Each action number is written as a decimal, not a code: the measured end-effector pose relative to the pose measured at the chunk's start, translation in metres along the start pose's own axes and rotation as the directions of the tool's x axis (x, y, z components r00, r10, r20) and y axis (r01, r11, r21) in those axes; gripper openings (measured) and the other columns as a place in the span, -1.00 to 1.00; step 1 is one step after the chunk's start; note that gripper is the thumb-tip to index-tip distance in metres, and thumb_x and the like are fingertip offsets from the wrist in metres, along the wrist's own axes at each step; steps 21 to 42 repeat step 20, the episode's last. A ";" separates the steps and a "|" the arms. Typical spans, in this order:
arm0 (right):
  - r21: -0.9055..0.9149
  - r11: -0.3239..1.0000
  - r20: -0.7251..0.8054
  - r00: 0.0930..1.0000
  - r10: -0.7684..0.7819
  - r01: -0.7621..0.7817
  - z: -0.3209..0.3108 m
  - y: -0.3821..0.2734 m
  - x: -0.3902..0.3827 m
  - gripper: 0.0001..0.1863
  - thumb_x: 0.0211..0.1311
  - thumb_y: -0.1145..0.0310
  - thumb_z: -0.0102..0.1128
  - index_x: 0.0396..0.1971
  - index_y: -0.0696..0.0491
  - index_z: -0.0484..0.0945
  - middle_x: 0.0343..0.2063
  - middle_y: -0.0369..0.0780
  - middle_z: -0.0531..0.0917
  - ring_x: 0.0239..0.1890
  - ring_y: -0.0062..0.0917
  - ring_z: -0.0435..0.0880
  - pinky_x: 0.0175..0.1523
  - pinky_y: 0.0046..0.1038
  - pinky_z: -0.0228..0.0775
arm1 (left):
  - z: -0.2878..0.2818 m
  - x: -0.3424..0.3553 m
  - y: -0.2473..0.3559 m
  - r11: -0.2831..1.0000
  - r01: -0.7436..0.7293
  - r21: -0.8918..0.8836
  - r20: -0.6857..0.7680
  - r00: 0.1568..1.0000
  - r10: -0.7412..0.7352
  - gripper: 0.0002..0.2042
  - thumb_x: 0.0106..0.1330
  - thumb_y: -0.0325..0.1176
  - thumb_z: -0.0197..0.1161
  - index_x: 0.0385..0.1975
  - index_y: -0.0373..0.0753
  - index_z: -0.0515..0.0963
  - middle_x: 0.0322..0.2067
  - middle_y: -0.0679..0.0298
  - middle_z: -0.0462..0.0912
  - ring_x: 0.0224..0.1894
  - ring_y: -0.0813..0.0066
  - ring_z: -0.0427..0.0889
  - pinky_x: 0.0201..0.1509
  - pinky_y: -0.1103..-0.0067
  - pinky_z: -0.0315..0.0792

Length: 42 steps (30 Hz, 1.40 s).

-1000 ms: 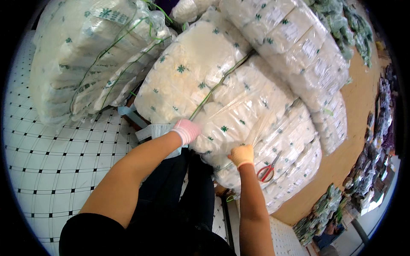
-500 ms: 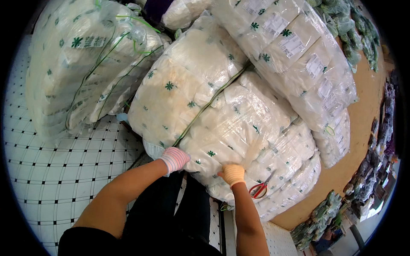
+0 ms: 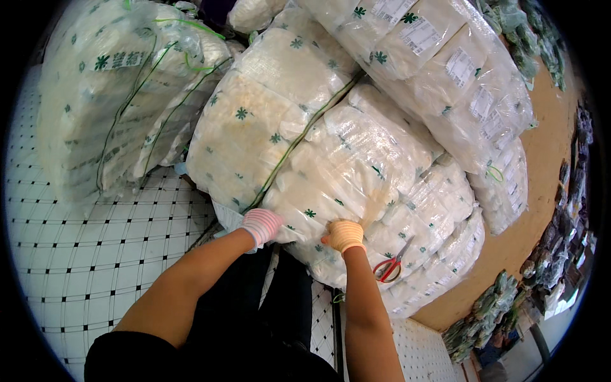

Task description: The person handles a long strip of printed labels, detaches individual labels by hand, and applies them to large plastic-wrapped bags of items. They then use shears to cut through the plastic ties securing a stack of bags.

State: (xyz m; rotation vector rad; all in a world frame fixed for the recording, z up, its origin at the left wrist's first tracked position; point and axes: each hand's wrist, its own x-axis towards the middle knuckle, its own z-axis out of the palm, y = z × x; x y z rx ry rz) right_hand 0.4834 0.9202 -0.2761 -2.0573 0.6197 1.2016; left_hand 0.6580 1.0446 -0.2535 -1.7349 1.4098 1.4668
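Note:
A large bale of white packs, wrapped in clear plastic with small green flower prints, leans in front of me. A dark green strap runs across it. My left hand, in a pink and white striped glove, is closed at the bale's near edge, where the strap comes down; its fingertips are hidden. My right hand, in a yellow-orange striped glove, is closed on the plastic wrap, which creases around it. Red-handled scissors lie on the bale just right of that hand.
Another wrapped bale with green straps stands at the left on the tiled floor. A third bale leans in from the upper right. Beyond lie a brown board surface and piles of green bagged goods.
The whole view has shifted a little, so bales and scissors sit higher in the picture. My right hand has moved slightly farther up the bale. Both hands stay closed.

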 end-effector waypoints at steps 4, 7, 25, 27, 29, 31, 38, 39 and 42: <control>0.003 0.998 -0.151 0.986 0.069 -0.070 0.012 -0.009 -0.017 -0.63 -0.13 0.05 0.09 -0.40 0.02 0.55 -0.35 -0.17 0.57 -0.27 -0.35 0.54 -0.18 -0.34 0.33 | 0.019 -0.018 -0.015 0.993 0.051 -0.103 -0.124 0.990 -0.064 -0.90 -0.08 -0.46 0.08 -0.56 -0.32 0.48 -0.56 0.00 0.52 -0.45 0.08 0.54 -0.44 0.30 0.40; -0.147 0.986 -0.145 0.988 0.055 -0.077 0.036 -0.011 -0.031 -0.66 -0.10 0.05 0.06 -0.48 0.00 0.57 -0.44 -0.19 0.59 -0.32 -0.39 0.56 -0.24 -0.33 0.32 | 0.007 -0.038 -0.007 0.999 0.020 -0.028 -0.154 0.988 -0.024 -0.89 -0.08 -0.44 0.06 -0.56 -0.32 0.47 -0.57 0.00 0.52 -0.47 0.07 0.53 -0.43 0.31 0.40; -0.325 0.943 -0.257 0.966 -0.021 -0.066 0.069 -0.035 -0.068 -0.71 -0.11 0.09 0.03 -0.50 -0.03 0.56 -0.52 -0.18 0.60 -0.41 -0.37 0.58 0.03 -0.26 0.19 | 0.036 -0.099 -0.009 0.984 -0.120 -0.132 -0.353 0.933 0.066 -0.86 -0.05 -0.41 0.05 -0.47 -0.27 0.40 -0.58 -0.01 0.48 -0.49 0.05 0.51 -0.46 0.23 0.34; -0.325 0.943 -0.257 0.966 -0.021 -0.066 0.069 -0.035 -0.068 -0.71 -0.11 0.09 0.03 -0.50 -0.03 0.56 -0.52 -0.18 0.60 -0.41 -0.37 0.58 0.03 -0.26 0.19 | 0.036 -0.099 -0.009 0.984 -0.120 -0.132 -0.353 0.933 0.066 -0.86 -0.05 -0.41 0.05 -0.47 -0.27 0.40 -0.58 -0.01 0.48 -0.49 0.05 0.51 -0.46 0.23 0.34; -0.325 0.943 -0.257 0.966 -0.021 -0.066 0.069 -0.035 -0.068 -0.71 -0.11 0.09 0.03 -0.50 -0.03 0.56 -0.52 -0.18 0.60 -0.41 -0.37 0.58 0.03 -0.26 0.19 | 0.036 -0.099 -0.009 0.984 -0.120 -0.132 -0.353 0.933 0.066 -0.86 -0.05 -0.41 0.05 -0.47 -0.27 0.40 -0.58 -0.01 0.48 -0.49 0.05 0.51 -0.46 0.23 0.34; -0.325 0.943 -0.257 0.966 -0.021 -0.066 0.069 -0.035 -0.068 -0.71 -0.11 0.09 0.03 -0.50 -0.03 0.56 -0.52 -0.18 0.60 -0.41 -0.37 0.58 0.03 -0.26 0.19 | 0.036 -0.099 -0.009 0.984 -0.120 -0.132 -0.353 0.933 0.066 -0.86 -0.05 -0.41 0.05 -0.47 -0.27 0.40 -0.58 -0.01 0.48 -0.49 0.05 0.51 -0.46 0.23 0.34; -0.325 0.943 -0.257 0.966 -0.021 -0.066 0.069 -0.035 -0.068 -0.71 -0.11 0.09 0.03 -0.50 -0.03 0.56 -0.52 -0.18 0.60 -0.41 -0.37 0.58 0.03 -0.26 0.19 | 0.036 -0.099 -0.009 0.984 -0.120 -0.132 -0.353 0.933 0.066 -0.86 -0.05 -0.41 0.05 -0.47 -0.27 0.40 -0.58 -0.01 0.48 -0.49 0.05 0.51 -0.46 0.23 0.34; -0.325 0.943 -0.257 0.966 -0.021 -0.066 0.069 -0.035 -0.068 -0.71 -0.11 0.09 0.03 -0.50 -0.03 0.56 -0.52 -0.18 0.60 -0.41 -0.37 0.58 0.03 -0.26 0.19 | 0.036 -0.099 -0.009 0.984 -0.120 -0.132 -0.353 0.933 0.066 -0.86 -0.05 -0.41 0.05 -0.47 -0.27 0.40 -0.58 -0.01 0.48 -0.49 0.05 0.51 -0.46 0.23 0.34; -0.325 0.943 -0.257 0.966 -0.021 -0.066 0.069 -0.035 -0.068 -0.71 -0.11 0.09 0.03 -0.50 -0.03 0.56 -0.52 -0.18 0.60 -0.41 -0.37 0.58 0.03 -0.26 0.19 | 0.036 -0.099 -0.009 0.984 -0.120 -0.132 -0.353 0.933 0.066 -0.86 -0.05 -0.41 0.05 -0.47 -0.27 0.40 -0.58 -0.01 0.48 -0.49 0.05 0.51 -0.46 0.23 0.34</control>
